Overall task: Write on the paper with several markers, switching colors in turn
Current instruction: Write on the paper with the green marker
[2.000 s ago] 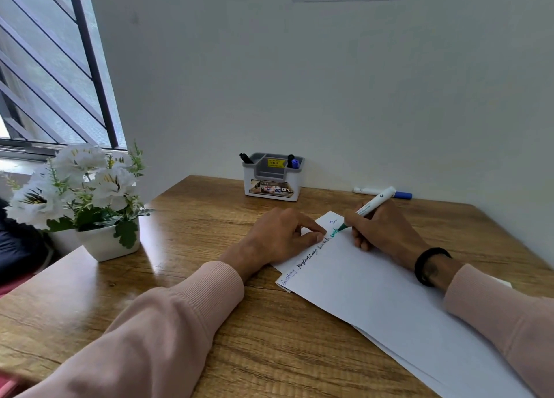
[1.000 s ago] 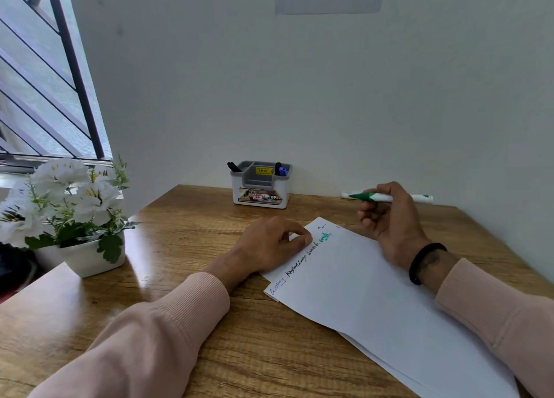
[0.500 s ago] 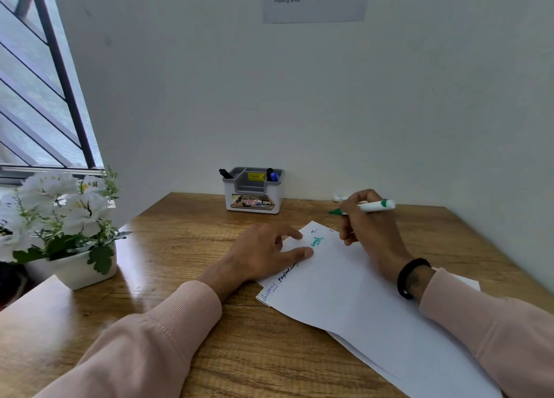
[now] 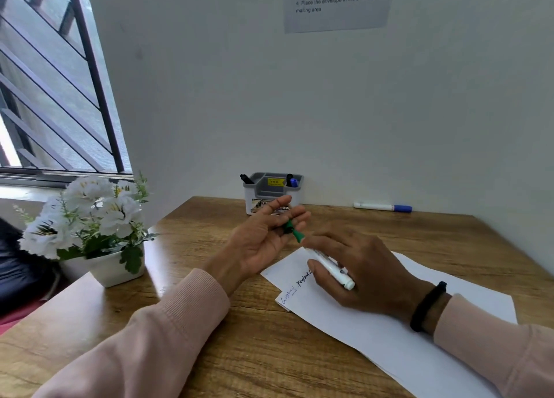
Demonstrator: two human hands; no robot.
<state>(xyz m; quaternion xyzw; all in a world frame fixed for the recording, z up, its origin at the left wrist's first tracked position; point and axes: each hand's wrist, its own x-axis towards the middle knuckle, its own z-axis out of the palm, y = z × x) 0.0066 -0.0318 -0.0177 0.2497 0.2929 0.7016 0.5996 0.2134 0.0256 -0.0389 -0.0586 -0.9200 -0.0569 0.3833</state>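
Observation:
My right hand (image 4: 365,271) grips a white marker (image 4: 332,270) above the paper, its green tip pointing up-left. The tip meets a green cap (image 4: 288,225) held in the fingers of my left hand (image 4: 260,241), which is raised palm-up over the table with thumb and forefinger stretched out. The white paper (image 4: 389,331) lies slanted on the wooden table (image 4: 269,352). Blue and black handwriting shows near its left corner; the right hand hides the other words.
A grey pen holder (image 4: 271,193) with black and blue markers stands against the back wall. A white marker with a blue cap (image 4: 382,207) lies to its right by the wall. A white pot of white flowers (image 4: 111,265) sits at the table's left edge.
My right hand lifted the green marker off the paper and turned its tip to the left. My left hand left the paper and rose to meet the tip with the cap.

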